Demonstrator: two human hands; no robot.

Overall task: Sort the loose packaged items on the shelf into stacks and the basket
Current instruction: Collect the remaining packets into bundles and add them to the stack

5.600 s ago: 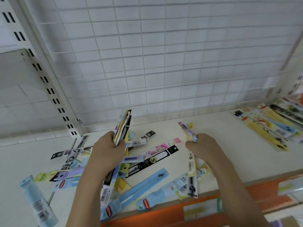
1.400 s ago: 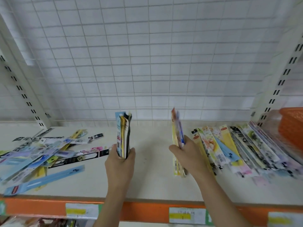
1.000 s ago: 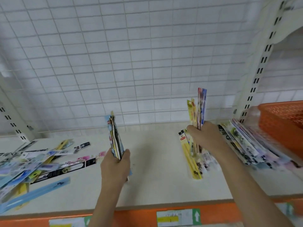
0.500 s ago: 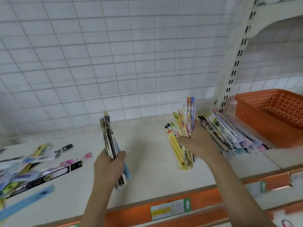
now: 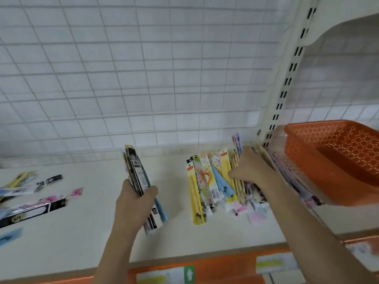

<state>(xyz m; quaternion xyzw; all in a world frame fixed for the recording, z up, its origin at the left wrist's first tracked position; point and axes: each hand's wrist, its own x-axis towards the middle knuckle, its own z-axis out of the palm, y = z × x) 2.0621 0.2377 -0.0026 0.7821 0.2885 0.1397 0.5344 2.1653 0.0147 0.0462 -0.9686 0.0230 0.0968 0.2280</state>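
Note:
My left hand (image 5: 134,202) grips an upright bundle of long narrow packets (image 5: 137,175) above the middle of the white shelf (image 5: 92,238). My right hand (image 5: 253,173) holds a few thin packets (image 5: 235,148) upright, pressed down among a fanned stack of packets (image 5: 207,185) lying flat on the shelf. An orange perforated basket (image 5: 336,152) stands to the right of that stack, past the shelf upright. More loose packets (image 5: 34,203) lie scattered at the far left.
A wire grid panel (image 5: 143,78) backs the shelf. A slotted cream upright (image 5: 287,78) rises between the stack and the basket. An orange price rail (image 5: 205,271) with labels runs along the front edge.
The view has swung right since the first frame. My right hand has carried its packets from the loose pile to the fanned stack and lowered them into it. My left hand keeps its bundle.

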